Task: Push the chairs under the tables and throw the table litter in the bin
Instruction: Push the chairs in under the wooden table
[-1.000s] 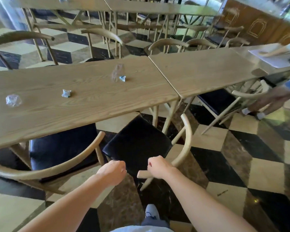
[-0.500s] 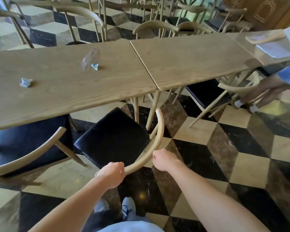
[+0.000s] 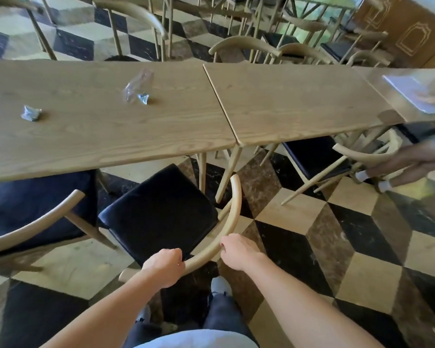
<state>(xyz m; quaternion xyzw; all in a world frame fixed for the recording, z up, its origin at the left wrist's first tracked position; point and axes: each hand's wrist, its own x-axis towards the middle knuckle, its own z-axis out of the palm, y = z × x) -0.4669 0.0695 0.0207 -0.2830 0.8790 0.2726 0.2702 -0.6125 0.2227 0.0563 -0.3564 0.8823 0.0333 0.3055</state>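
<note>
A wooden chair (image 3: 232, 212) with a black seat cushion stands in front of me, its seat partly under the left table (image 3: 91, 136). My left hand (image 3: 165, 266) and my right hand (image 3: 237, 251) both grip its curved backrest rail. On the left table lie a crumpled grey wad (image 3: 30, 113), a second small wad (image 3: 143, 98) and a clear plastic wrapper (image 3: 136, 84). The right table (image 3: 291, 101) butts against the left one.
Another black-seated chair (image 3: 33, 222) stands to the left, half under the table. On the right a second person's hand (image 3: 409, 160) holds a third chair (image 3: 317, 156). White papers (image 3: 412, 89) lie on the far right table. More chairs stand beyond the tables on a checkered floor.
The chair has slid forward and turned, its seat now further under the table. Both hands stayed on its backrest rail. The view has shifted down and closer.
</note>
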